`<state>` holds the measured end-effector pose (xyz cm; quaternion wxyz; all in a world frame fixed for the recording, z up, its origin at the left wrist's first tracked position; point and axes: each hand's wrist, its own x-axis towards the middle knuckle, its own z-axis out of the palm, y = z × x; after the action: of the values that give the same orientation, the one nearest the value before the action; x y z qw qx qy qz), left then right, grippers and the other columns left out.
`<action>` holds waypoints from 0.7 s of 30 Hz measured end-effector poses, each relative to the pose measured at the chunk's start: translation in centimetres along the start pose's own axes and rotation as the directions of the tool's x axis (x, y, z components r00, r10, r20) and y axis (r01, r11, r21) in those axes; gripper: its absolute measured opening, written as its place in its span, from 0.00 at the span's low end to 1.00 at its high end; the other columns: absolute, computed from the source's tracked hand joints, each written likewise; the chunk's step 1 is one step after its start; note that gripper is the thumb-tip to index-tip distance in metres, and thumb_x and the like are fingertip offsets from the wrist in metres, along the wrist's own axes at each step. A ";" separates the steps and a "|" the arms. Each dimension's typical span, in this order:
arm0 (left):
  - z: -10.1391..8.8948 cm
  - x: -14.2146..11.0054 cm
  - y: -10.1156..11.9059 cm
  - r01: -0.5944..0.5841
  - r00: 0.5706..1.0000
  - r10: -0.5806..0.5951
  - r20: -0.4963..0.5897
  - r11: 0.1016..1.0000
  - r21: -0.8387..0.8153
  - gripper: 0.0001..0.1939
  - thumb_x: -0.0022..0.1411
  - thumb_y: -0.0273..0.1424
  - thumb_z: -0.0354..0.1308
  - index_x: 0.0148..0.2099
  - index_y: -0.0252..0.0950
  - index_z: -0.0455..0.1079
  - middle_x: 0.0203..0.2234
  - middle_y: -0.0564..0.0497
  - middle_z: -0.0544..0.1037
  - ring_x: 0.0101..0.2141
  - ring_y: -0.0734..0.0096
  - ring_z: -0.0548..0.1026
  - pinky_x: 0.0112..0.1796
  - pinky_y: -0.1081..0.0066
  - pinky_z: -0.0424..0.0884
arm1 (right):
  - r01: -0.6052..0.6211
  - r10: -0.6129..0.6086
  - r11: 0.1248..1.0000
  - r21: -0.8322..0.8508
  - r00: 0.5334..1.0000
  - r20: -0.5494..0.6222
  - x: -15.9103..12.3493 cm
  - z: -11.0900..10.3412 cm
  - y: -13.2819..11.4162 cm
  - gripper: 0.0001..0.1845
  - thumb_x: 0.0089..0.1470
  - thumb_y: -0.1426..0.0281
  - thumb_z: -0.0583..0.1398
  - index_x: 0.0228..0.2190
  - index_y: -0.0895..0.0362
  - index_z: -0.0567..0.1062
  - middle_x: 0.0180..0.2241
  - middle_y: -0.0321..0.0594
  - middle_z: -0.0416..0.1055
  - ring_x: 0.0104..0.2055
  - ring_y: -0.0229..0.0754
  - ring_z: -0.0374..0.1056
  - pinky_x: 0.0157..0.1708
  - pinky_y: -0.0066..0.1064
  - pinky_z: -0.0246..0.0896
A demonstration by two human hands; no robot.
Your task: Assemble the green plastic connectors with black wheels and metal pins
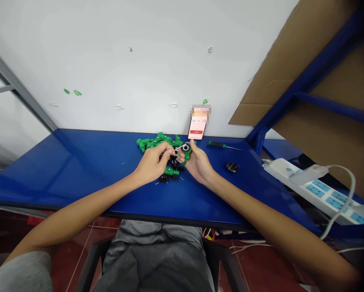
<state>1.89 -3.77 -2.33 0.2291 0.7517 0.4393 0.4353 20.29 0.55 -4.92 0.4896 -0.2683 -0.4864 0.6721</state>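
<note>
My right hand (199, 165) is closed around a green plastic part with a black round face (186, 148) that bears a white ring. A thin pale stick (178, 148), pinched in my left hand (154, 162), reaches to that black face; its exact kind is too small to tell. Behind my left hand lies a pile of green plastic fittings (160, 138). Below the fingers, another green fitting (171, 171) rests among small black parts (163, 178). Some of the pile is hidden by my left hand.
A phone (195, 125) showing a timer leans on the wall. To the right lie a green-handled screwdriver (217, 144) and a round black object (232, 166). Small screws (123, 164) are scattered on the blue table (78, 162). A power strip (318, 190) stands at the right.
</note>
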 end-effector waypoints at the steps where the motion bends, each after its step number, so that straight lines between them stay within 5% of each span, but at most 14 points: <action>1: -0.3 0.0 -0.1 -0.011 1.000 0.011 0.007 0.999 0.039 0.12 0.76 0.33 0.49 0.40 0.37 0.70 0.23 0.56 0.70 0.23 0.73 0.65 0.30 0.71 0.61 | 0.013 -0.013 1.000 -0.005 1.000 -0.010 0.1 -0.2 -0.1 0.30 0.57 0.37 0.63 0.30 0.51 0.67 0.26 0.35 0.63 0.28 0.41 0.59 0.30 0.36 0.61; 7: -0.7 -0.1 -0.1 -0.113 0.993 0.101 0.060 0.961 0.252 0.10 0.75 0.30 0.48 0.42 0.37 0.70 0.23 0.54 0.73 0.22 0.70 0.67 0.30 0.70 0.58 | 0.025 -0.026 0.999 -0.024 0.999 -0.032 0.2 -0.4 -0.2 0.30 0.52 0.41 0.69 0.35 0.50 0.67 0.26 0.33 0.63 0.31 0.43 0.66 0.30 0.36 0.61; 12: -0.4 -0.3 0.1 -0.074 0.997 0.064 0.050 0.970 0.230 0.10 0.75 0.30 0.49 0.41 0.37 0.70 0.22 0.56 0.71 0.21 0.72 0.65 0.30 0.70 0.57 | 0.031 -0.032 0.999 -0.020 0.999 -0.036 0.1 -0.2 0.2 0.30 0.51 0.41 0.70 0.35 0.50 0.66 0.26 0.33 0.63 0.33 0.45 0.68 0.29 0.36 0.62; 17: 0.1 -0.1 0.0 0.096 0.994 -0.090 0.064 0.991 -0.098 0.12 0.74 0.36 0.52 0.38 0.37 0.69 0.22 0.56 0.66 0.21 0.75 0.60 0.26 0.72 0.55 | 0.040 -0.042 0.998 -0.046 0.998 -0.050 0.0 -0.2 0.7 0.31 0.52 0.39 0.69 0.34 0.49 0.65 0.26 0.33 0.63 0.33 0.45 0.68 0.30 0.36 0.62; 21: 0.7 0.1 -0.9 0.370 0.927 -0.285 0.243 0.797 -0.477 0.18 0.70 0.47 0.59 0.38 0.36 0.69 0.22 0.59 0.61 0.18 0.81 0.51 0.21 0.74 0.46 | 0.021 -0.023 0.999 -0.045 0.999 -0.043 0.2 -0.5 1.1 0.31 0.51 0.40 0.69 0.34 0.49 0.65 0.26 0.33 0.64 0.33 0.44 0.67 0.31 0.36 0.63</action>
<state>2.12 -3.15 -3.31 0.5277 0.6074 0.4109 0.4287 20.24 0.83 -6.08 0.5014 -0.2883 -0.4934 0.6496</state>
